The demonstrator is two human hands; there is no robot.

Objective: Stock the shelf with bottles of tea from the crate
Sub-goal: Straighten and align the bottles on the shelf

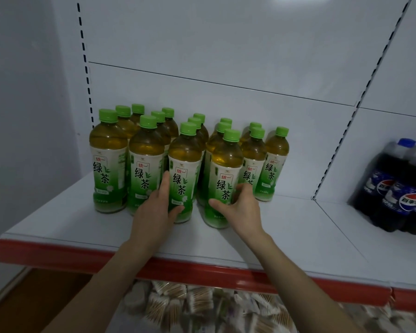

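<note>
- While both hands sit on the front row, we count about fifteen tea bottles (109, 159). They stand upright on the white shelf (298, 227), packed in short columns at its left end and running back toward the back panel (226, 56).
- Contents: clear plastic, amber tea up to the shoulders, green screw caps on every one.
- Left hand (157, 207) holds the third front bottle (185, 169) low down, with fingers up its left side and thumb across the lower front of the label.
- Right hand (241, 209) holds the fourth front bottle (226, 171), thumb on its lower left, fingers wrapped round the right side.
- Both held bottles are upright. We can't tell whether their bases rest on the shelf or sit just off it.
- The fourth front bottle stands slightly forward of its neighbours.
- Tea labels: white-to-green wrap, 统一 in a red frame at the top, large dark-green 绿茶 below with a leaf mark. The small print is unreadable.
- Right bay: dark cola bottles (394, 188) bunched tight, well apart from the tea. They have blue caps and blue labels with a red-white-blue globe and 百事, and they blur at the frame edge.
- A red strip (202, 270) runs along the shelf's front edge.
- Below the shelf: clear packets (168, 306) of thin pale sticks, too blurred to identify.
</note>
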